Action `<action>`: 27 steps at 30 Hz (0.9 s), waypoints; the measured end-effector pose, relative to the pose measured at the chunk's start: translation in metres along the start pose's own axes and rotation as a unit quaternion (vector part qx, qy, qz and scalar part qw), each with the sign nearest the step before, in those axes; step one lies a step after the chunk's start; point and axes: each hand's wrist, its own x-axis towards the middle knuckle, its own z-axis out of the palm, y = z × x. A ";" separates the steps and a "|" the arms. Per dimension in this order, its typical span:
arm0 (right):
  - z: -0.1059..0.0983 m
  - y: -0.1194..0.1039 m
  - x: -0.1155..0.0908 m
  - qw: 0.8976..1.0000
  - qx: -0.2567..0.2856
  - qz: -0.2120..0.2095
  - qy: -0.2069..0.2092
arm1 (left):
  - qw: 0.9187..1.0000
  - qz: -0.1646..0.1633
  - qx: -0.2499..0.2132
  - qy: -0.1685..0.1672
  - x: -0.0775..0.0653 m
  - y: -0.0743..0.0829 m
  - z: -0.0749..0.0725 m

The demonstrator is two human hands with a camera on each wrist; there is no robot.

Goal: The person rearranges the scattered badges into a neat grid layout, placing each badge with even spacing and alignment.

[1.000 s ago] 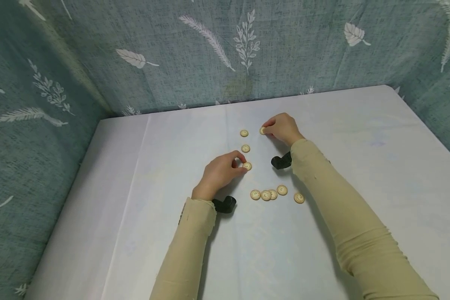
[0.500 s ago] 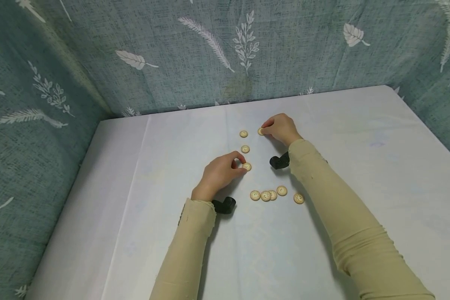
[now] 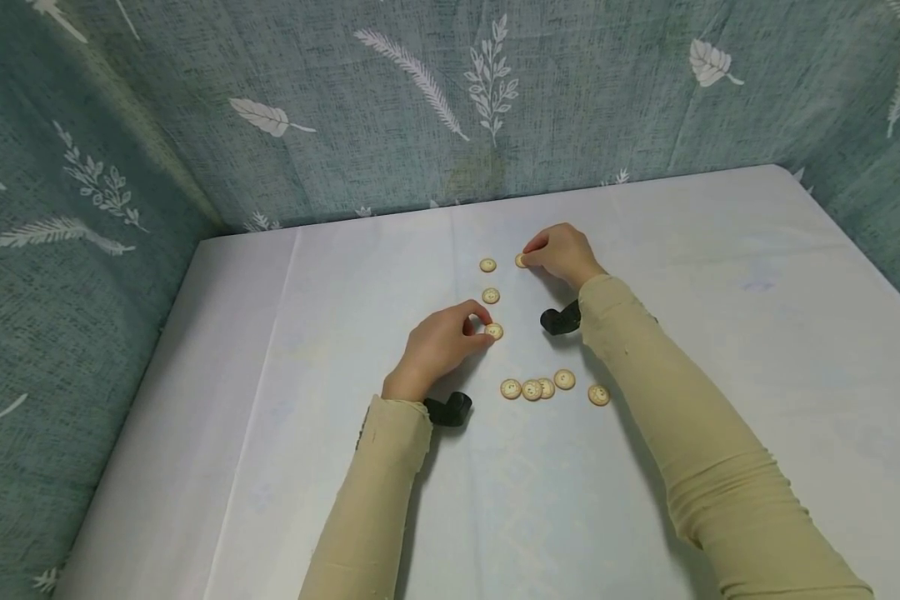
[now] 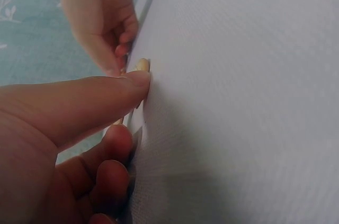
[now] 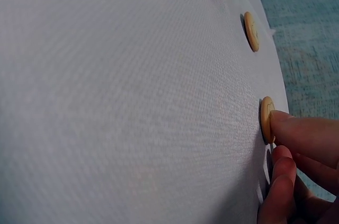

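Between thumb and forefinger my left hand (image 3: 441,343) pinches the edges of a round, pale wooden disc (image 3: 495,331) with dark markings, low at the table surface. Farther back, my right hand (image 3: 561,252) pinches another such disc (image 3: 521,261); its thumb tip lies on the disc's face (image 5: 266,118) in the right wrist view. Beyond the left hand's disc lie two more, a nearer disc (image 3: 491,296) and a farther disc (image 3: 487,265), making a column with it. The right hand's disc sits just right of the farthest one.
Closer to me several discs lie in a loose row: a left disc (image 3: 511,389), two overlapping ones with the front disc (image 3: 532,390), another disc (image 3: 565,379) and a right-hand disc (image 3: 598,395). A white cloth (image 3: 330,333) covers the table. A green leaf-patterned curtain (image 3: 330,167) stands behind.
My right hand has shifted slightly left with its disc, toward the farthest disc of the column, then stays there. The left hand keeps its place.
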 end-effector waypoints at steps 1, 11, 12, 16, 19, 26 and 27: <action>0.000 0.000 0.000 1.000 -0.001 0.000 -0.001 | 1.000 0.000 0.001 0.001 0.000 0.000 0.000; 0.000 0.001 0.002 1.000 0.004 0.009 -0.002 | 1.000 -0.004 0.001 -0.002 0.002 0.001 0.001; 0.000 0.001 0.002 1.000 0.005 0.013 -0.005 | 1.000 -0.004 0.001 -0.003 0.002 0.001 0.001; 0.000 0.000 0.003 0.999 0.013 0.029 -0.014 | 1.000 -0.004 0.004 -0.003 0.002 0.000 0.001; 0.001 -0.001 0.003 0.999 0.018 0.037 -0.017 | 1.000 -0.004 0.006 -0.003 0.002 0.000 0.001; 0.001 -0.001 0.002 0.999 0.023 0.039 -0.014 | 1.000 -0.005 0.005 -0.005 0.002 -0.001 0.002; 0.001 -0.001 0.002 0.999 0.023 0.039 -0.013 | 1.000 -0.005 0.005 -0.005 0.002 -0.001 0.002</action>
